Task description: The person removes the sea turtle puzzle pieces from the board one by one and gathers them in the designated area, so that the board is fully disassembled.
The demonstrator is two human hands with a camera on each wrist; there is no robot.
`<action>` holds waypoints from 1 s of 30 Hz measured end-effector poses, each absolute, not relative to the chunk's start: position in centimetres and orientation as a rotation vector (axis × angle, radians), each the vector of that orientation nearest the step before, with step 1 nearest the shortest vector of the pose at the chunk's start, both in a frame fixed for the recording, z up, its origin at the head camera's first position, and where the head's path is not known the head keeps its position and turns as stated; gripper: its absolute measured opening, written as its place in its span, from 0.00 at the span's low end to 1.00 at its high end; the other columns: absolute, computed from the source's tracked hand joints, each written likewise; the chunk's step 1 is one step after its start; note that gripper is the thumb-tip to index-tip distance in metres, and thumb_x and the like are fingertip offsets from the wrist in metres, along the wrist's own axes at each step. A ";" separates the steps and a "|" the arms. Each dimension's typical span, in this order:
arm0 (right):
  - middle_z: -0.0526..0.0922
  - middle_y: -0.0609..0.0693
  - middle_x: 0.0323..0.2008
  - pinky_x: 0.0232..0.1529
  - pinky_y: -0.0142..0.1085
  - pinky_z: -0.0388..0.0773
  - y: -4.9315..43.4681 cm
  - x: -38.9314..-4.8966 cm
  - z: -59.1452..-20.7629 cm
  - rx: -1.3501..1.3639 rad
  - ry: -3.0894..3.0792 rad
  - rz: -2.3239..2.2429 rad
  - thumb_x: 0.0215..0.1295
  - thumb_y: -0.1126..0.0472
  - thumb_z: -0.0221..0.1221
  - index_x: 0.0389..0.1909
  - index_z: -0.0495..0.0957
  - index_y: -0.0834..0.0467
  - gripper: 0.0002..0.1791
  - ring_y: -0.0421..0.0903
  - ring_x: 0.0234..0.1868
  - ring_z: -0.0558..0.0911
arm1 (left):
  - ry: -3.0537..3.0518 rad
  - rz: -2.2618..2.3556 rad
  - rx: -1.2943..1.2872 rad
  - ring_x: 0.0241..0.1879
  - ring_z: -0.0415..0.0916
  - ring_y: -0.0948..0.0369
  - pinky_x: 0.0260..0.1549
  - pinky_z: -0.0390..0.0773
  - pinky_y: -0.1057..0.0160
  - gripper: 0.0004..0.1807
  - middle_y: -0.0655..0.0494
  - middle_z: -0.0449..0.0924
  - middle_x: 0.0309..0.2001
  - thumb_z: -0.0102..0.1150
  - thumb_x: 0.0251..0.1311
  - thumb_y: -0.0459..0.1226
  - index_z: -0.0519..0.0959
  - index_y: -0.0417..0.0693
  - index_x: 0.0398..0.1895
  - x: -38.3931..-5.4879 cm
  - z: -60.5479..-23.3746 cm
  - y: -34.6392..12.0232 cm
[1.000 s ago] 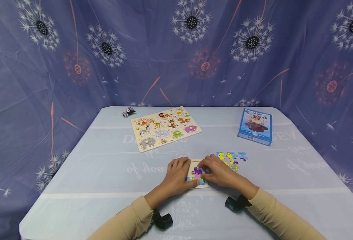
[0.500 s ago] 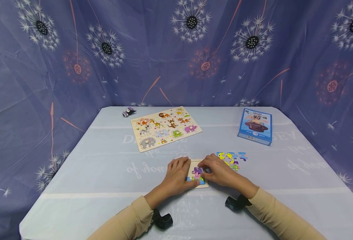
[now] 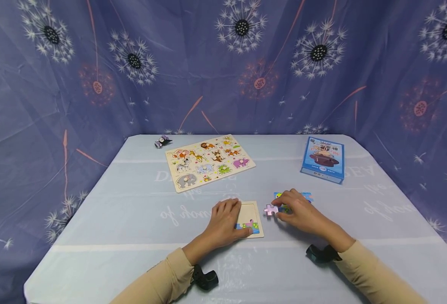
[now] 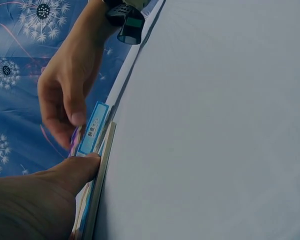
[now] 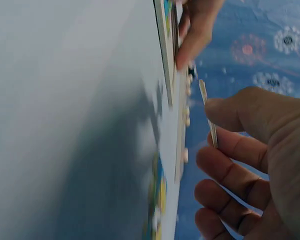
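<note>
A small wooden puzzle tray (image 3: 257, 211) lies near the middle of the table, with joined pieces (image 3: 252, 226) in blue, green and pink along its near side. My left hand (image 3: 221, 223) rests over its left part. The left thumb (image 4: 82, 167) presses on the tray in the left wrist view. To the right of the tray, my right hand (image 3: 303, 215) pinches a pink-purple jigsaw piece (image 3: 271, 210) between thumb and fingers. That piece (image 5: 208, 115) appears edge-on in the right wrist view, held off the table. Loose jigsaw pieces (image 3: 307, 196) lie partly hidden behind the right hand.
Behind the hands lies a wooden animal peg board (image 3: 231, 171). A blue box (image 3: 323, 160) stands at the back right, and a small dark figure (image 3: 163, 142) sits at the back left. A dandelion-patterned curtain (image 3: 193, 63) hangs beyond the table.
My right hand has moved right, away from the tray, carrying the pink-purple jigsaw piece out of it. The tray's upper area is now bare. My left hand has stayed in place.
</note>
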State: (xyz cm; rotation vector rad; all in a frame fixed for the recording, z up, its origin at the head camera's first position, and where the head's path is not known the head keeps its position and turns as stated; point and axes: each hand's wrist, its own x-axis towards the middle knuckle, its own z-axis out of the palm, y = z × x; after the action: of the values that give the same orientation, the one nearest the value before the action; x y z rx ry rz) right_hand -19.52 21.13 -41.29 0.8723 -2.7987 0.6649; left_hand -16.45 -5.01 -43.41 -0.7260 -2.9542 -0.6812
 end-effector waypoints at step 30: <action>0.80 0.44 0.38 0.43 0.34 0.73 32.4 -20.3 -42.4 0.702 -2.890 0.606 0.52 0.63 0.66 0.45 0.82 0.54 0.17 0.38 0.40 0.72 | -2.936 -0.696 -0.736 0.68 0.56 0.51 0.65 0.51 0.45 0.45 0.46 0.62 0.67 0.57 0.53 0.60 0.62 0.39 0.68 -16.4 -43.4 -5.0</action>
State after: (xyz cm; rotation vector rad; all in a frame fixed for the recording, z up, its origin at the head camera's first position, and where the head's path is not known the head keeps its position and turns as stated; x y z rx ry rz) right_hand -20.33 32.44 -42.45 0.7022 -2.8904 0.6061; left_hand -16.41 -4.99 -43.38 -0.7363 -2.9361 -0.6958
